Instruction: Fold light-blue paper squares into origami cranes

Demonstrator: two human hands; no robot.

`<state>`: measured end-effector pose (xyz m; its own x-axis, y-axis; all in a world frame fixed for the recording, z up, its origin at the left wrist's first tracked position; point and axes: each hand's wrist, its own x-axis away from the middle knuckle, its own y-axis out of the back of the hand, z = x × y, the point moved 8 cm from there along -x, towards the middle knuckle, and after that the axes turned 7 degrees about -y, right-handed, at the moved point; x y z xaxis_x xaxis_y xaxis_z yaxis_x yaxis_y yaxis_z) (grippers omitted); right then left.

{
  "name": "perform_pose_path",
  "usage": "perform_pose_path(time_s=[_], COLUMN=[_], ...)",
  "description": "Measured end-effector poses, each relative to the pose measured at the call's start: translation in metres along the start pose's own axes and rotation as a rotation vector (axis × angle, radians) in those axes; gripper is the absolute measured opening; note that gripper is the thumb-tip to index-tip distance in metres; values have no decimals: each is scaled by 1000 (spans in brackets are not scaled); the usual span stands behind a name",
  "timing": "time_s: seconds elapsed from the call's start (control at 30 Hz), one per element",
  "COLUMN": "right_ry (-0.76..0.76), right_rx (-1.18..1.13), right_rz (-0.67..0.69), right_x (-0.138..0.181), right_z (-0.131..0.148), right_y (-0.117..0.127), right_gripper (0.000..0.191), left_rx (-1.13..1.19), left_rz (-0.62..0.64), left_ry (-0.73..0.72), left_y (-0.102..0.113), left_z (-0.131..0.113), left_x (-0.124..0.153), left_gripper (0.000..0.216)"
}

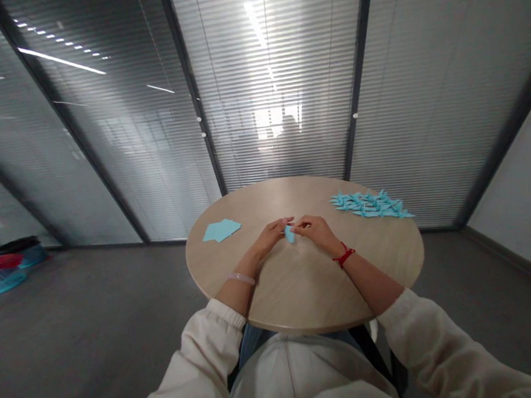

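A small folded piece of light-blue paper [289, 235] is between my two hands, over the middle of the round table [311, 294]. My left hand [272, 235] is closed at the paper's left side, its fingertips at the upper edge. From the other side, my right hand [315, 230] pinches the paper's right edge between thumb and fingers. Part of the paper is hidden behind the fingertips. Flat light-blue paper sheets [222, 230] lie to the left of my hands. On the right sit several folded paper cranes [371, 204] in a packed group.
Behind the table stands a glass partition with blinds [277, 68] and dark frame posts. Baskets [0, 278], one blue with a red top, rest on the grey floor at the far left. A pale wall [525, 188] closes off the right side.
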<state>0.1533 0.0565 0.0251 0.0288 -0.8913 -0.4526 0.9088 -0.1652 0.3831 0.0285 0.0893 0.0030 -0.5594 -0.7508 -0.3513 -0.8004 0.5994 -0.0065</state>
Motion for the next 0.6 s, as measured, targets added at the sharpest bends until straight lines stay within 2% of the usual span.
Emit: perform_pose_path(time_s=[0.17,0.33,0.47,0.6], right_ry=[-91,-138,-202,-143], right_rx=[-243,-323,-363,-279], right_rz=[87,111,11,-131], right_x=[0,3,1,-3], right_z=[-6,-1,-8,-13], right_y=[-4,-2,6,18], right_gripper=[24,27,29,27], left_rx=[202,300,296,174], left_rz=[45,76,87,43], left_ry=[31,58,89,141], left_y=[-6,-10,-12,-10], left_z=[2,1,5,9], left_x=[-2,-1,-1,2], left_gripper=[49,47,37,31])
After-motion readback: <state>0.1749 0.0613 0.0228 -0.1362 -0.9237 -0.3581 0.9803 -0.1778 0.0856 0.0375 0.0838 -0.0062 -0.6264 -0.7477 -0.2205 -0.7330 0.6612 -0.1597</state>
